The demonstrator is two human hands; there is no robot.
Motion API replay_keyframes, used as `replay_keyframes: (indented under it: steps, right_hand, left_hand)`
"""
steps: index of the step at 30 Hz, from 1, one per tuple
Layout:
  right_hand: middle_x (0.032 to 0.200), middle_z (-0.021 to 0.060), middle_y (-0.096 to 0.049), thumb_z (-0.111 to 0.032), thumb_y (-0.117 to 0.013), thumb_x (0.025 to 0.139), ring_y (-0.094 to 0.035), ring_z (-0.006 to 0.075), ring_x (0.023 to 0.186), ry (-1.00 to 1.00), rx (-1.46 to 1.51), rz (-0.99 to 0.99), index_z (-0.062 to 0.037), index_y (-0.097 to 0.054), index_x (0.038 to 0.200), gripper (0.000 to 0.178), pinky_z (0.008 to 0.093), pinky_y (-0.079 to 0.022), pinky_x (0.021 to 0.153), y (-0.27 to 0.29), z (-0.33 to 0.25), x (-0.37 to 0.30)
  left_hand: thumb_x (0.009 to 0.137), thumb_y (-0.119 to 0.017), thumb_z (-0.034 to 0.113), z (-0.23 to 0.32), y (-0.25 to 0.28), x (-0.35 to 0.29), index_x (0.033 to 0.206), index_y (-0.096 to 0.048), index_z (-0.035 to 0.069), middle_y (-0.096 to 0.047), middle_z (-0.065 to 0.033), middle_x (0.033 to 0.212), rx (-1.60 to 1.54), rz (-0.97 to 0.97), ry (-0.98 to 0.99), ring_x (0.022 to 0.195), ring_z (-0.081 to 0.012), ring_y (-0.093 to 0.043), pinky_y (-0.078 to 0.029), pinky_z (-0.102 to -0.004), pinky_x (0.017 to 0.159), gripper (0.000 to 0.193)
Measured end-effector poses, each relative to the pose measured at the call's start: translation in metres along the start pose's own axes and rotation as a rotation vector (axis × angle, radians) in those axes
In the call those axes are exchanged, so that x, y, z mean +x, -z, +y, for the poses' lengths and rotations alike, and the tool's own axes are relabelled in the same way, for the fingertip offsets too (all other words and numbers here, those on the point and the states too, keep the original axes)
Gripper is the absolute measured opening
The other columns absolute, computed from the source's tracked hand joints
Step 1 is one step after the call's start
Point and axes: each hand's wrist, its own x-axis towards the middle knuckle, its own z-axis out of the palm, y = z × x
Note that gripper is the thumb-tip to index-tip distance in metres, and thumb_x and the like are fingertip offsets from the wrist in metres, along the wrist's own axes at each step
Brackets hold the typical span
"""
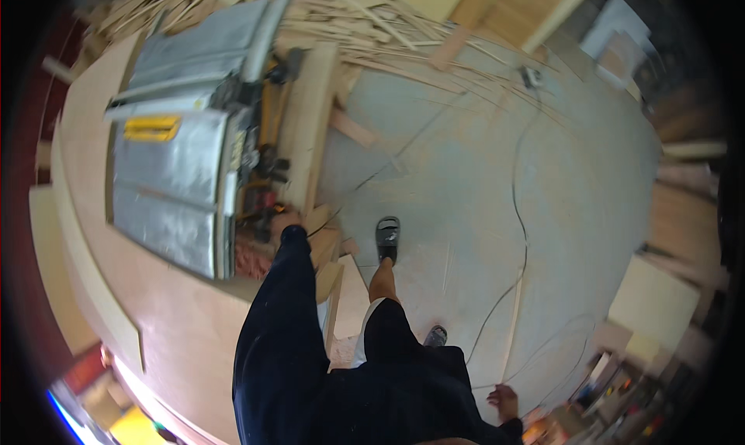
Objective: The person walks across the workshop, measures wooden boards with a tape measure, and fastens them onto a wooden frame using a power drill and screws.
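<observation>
A table saw (167,162) with a worn grey metal top and a yellow insert is set into a broad plywood table. My left hand (285,221) reaches to the saw's front side, beside its dark knobs and a small red part (268,199). Blur and the sleeve hide its fingers, so its grip is unclear. Low on the right, away from the saw, hangs my right hand (503,398). Its fingers are loosely bent and a little apart, with nothing seen in them.
The plywood table (178,321) spreads around the saw. Wood strips (365,18) lie piled behind it, and a thick board (314,119) stands along its side. A black cable (515,189) crosses the dusty floor. Boards (654,297) and clutter line the right.
</observation>
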Motion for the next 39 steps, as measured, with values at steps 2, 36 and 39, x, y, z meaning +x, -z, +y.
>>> replay_keyframes:
  steps: [2,36,39]
  right_hand:
    - [0.078,0.0095,-0.063,-0.022,-0.052,0.089,-0.064,0.0191,0.068,0.022,-0.033,0.078,-0.0047,-0.057,0.104,0.023,0.0309,-0.052,0.060,0.002,0.004,-0.011]
    - [0.118,0.0096,-0.052,-0.037,-0.051,0.095,-0.048,0.0185,0.112,0.584,1.741,1.049,-0.0079,-0.032,0.140,0.057,0.0318,-0.036,0.099,0.022,0.365,-0.008]
    - [0.119,0.0095,-0.052,-0.041,-0.046,0.096,-0.047,0.0180,0.113,0.585,2.098,0.990,-0.0071,-0.032,0.139,0.057,0.0314,-0.038,0.098,0.050,0.435,0.019]
  left_hand:
    - [0.086,-0.046,0.053,0.005,-0.001,-0.011,0.090,-0.065,-0.012,-0.064,-0.0305,0.091,-0.134,-0.161,0.054,0.098,-0.0400,-0.061,-0.047,-0.0413,0.087,0.068]
    - [0.063,-0.082,0.019,-0.322,-0.023,-0.919,0.101,-0.062,-0.002,-0.055,-0.0083,0.080,0.654,-1.775,-2.611,0.069,-0.0181,-0.053,-0.044,-0.0312,0.061,0.047]
    - [0.065,-0.078,0.015,-0.371,-0.038,-0.980,0.108,-0.060,0.000,-0.056,-0.0113,0.083,0.958,-1.823,-2.943,0.070,-0.0203,-0.056,-0.045,-0.0327,0.062,0.050]
